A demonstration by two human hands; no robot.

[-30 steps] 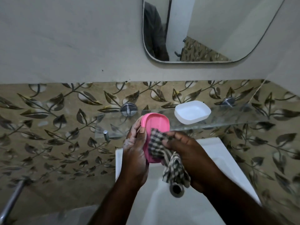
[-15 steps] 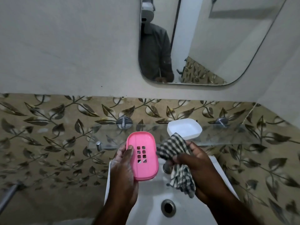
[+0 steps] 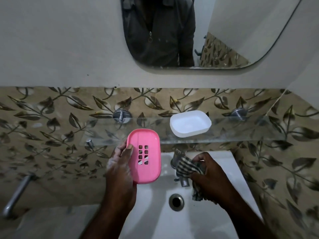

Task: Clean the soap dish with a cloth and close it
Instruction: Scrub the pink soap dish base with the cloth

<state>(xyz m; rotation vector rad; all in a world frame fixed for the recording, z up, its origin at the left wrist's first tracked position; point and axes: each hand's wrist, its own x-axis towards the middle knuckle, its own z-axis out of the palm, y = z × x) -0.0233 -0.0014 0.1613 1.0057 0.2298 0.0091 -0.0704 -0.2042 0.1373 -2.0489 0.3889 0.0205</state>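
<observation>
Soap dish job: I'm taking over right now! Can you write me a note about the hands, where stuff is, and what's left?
Left hand holds the pink tray with drain holes, above the sink.
Right hand grips the checked cloth by the tap, apart from the tray.
White half sits on the glass shelf.
Done: cannot tell how clean it is.
Left: finish any wiping, then join both halves to close.

Over the sink [image 3: 155, 213], I've lost the left hand's [image 3: 119, 171] fingers behind the pink soap dish [image 3: 148, 157]; only the thumb shows. The checked cloth [image 3: 187, 167] covers most of the tap [image 3: 184, 182], and the right hand [image 3: 210, 180] hides the cloth's middle. The sink's near rim runs off frame.
</observation>
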